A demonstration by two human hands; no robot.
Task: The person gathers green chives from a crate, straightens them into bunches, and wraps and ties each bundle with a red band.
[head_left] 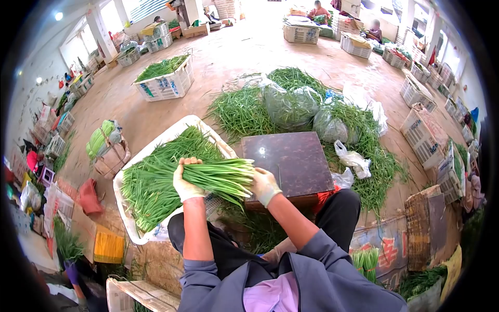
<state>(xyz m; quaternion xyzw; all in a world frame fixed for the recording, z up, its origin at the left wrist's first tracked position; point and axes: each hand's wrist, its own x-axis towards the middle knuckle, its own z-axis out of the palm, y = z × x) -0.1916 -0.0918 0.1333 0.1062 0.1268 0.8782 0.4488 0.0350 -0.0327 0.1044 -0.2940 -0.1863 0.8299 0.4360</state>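
The bunch [222,176] lies crosswise — left hand [187,180] clasped round its green length, right hand [265,185] against its pale ends, closure unclear.

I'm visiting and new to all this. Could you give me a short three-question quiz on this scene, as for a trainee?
1. True or false: the pale ends of the green bunch point toward the left hand.
2. What fills the white crate? A) plastic bags B) loose green stalks C) folded cloth
3. Fill in: in the picture, the dark-topped table stands to the ____ of that crate.

Key: 1. False; they point toward the right hand. 2. B. 3. right.
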